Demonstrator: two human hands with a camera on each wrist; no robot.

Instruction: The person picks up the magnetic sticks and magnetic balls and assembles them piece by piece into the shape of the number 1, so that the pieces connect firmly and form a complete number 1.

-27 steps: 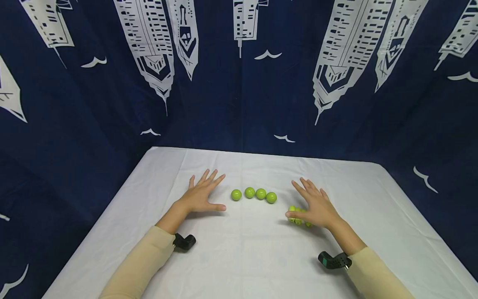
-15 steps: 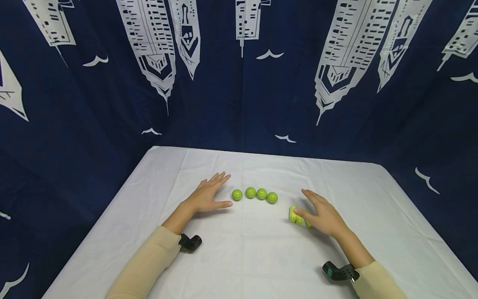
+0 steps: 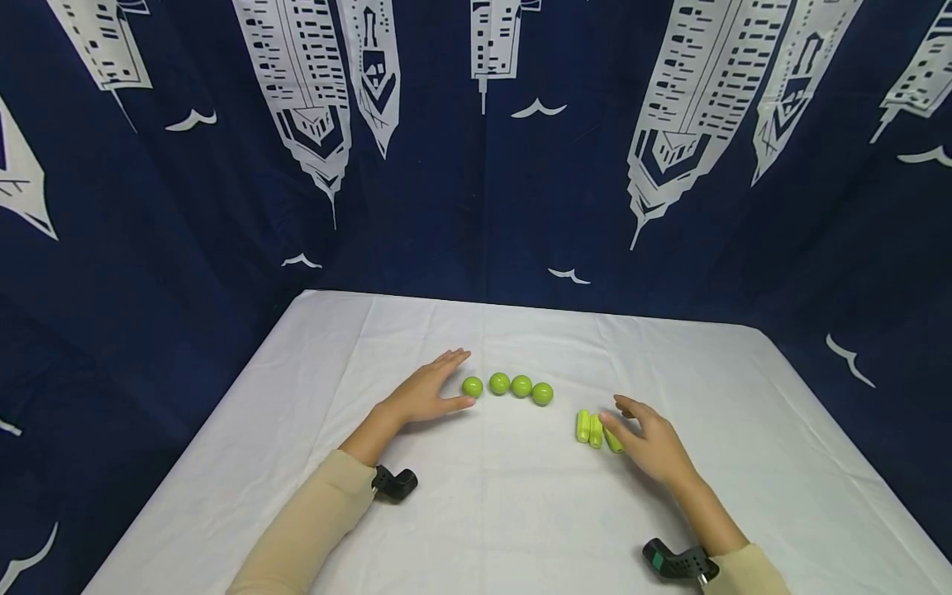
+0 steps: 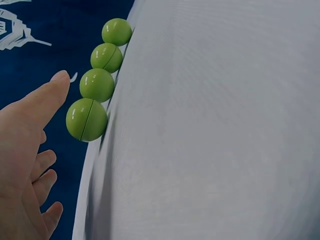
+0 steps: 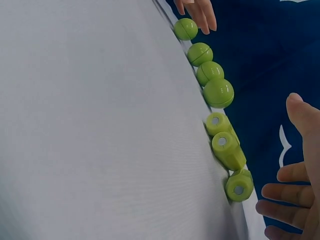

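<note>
Over the table (image 3: 535, 512), left hand (image 3: 424, 395) or right hand (image 3: 656, 445), thumb and fingers parted, could brush balls (image 3: 521, 386) or cylinders (image 3: 583, 426) into rolling.

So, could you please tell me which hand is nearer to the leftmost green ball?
Left: the left hand is just left of the leftmost ball; the right hand is well to its right, beyond the other balls, by the cylinders.

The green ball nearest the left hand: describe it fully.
The green ball is glossy and plastic-looking, with a thin seam. It sits on the white cloth, leftmost of four in the head view, with a gap before the next ball. The left hand is beside it; no contact shows clearly.
</note>
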